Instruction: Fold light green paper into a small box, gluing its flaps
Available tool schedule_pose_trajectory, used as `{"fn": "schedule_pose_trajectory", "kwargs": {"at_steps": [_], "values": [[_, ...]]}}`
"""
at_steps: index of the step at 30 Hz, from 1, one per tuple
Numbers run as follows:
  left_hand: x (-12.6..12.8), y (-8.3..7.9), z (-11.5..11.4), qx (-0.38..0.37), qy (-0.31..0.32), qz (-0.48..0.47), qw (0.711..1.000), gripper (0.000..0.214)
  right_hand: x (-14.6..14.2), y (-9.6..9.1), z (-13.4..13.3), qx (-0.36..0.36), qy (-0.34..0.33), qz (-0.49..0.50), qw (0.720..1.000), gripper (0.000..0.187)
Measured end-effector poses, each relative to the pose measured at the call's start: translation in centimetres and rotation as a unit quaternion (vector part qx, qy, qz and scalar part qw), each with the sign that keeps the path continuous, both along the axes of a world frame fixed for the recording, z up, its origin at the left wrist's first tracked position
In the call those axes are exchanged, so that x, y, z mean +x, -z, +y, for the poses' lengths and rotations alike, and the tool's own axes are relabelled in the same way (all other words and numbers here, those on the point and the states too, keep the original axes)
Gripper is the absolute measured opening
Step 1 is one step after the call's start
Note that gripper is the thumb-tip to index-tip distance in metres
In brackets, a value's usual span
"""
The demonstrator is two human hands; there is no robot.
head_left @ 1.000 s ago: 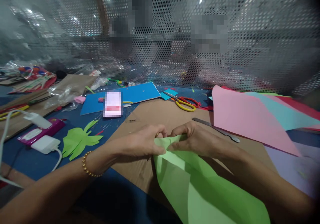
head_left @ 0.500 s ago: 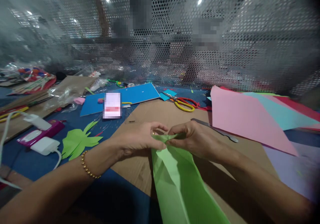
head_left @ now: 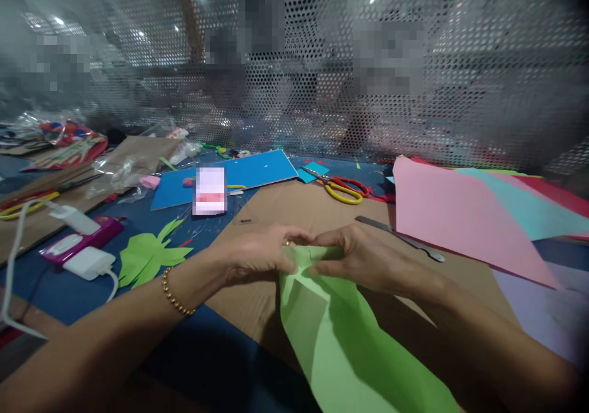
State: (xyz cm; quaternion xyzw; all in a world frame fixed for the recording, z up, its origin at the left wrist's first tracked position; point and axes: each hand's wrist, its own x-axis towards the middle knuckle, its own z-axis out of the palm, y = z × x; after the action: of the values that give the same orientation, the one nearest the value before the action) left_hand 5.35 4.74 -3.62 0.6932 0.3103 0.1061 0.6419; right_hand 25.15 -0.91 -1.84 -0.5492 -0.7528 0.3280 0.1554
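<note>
A light green sheet of paper (head_left: 331, 339) hangs toward me from both hands, its far end gathered and creased. My left hand (head_left: 271, 253), with a ring and a beaded bracelet at the wrist, is closed on the gathered end from the left. From the right, my right hand (head_left: 354, 256) pinches the same end between thumb and fingers. The fingertips almost meet over the fold; some fingers are hidden behind the paper. Under the hands lies a brown cardboard sheet (head_left: 280, 207).
Cut green paper leaves (head_left: 147, 258) lie left, beside a purple power strip (head_left: 87, 241) with white plugs. Behind are a blue board (head_left: 262, 170), a phone (head_left: 210, 192) and scissors (head_left: 343, 189). At right lie a metal blade-like tool (head_left: 400, 238) and pink paper (head_left: 455, 216).
The green paper's near end has swung to the right and opened wider, showing more of its surface. Both hands keep hold of the gathered end, now turned a little. The view has shifted slightly.
</note>
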Motion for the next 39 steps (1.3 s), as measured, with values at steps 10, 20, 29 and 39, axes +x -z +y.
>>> {"fn": "schedule_pose_trajectory", "kwargs": {"at_steps": [10,20,29,39], "values": [[-0.2,-0.9,0.1,0.146,0.098,0.068,0.982,0.059,0.4,0.0,-0.2,0.002,-0.032,-0.094,0.995,0.018],[-0.1,-3.2,-3.4,0.38,0.015,0.09,0.921,0.034,0.7,-0.5,-0.1,-0.052,-0.041,-0.062,0.996,0.011],[-0.9,-1.7,-1.1,0.187,0.087,0.09,0.974,0.067,0.7,0.1,0.2,-0.062,-0.055,-0.04,0.996,0.02],[-0.8,-0.2,-1.7,0.108,0.065,0.097,0.987,0.027,1.0,0.7,0.7,-0.049,-0.077,-0.048,0.995,0.014]]}}
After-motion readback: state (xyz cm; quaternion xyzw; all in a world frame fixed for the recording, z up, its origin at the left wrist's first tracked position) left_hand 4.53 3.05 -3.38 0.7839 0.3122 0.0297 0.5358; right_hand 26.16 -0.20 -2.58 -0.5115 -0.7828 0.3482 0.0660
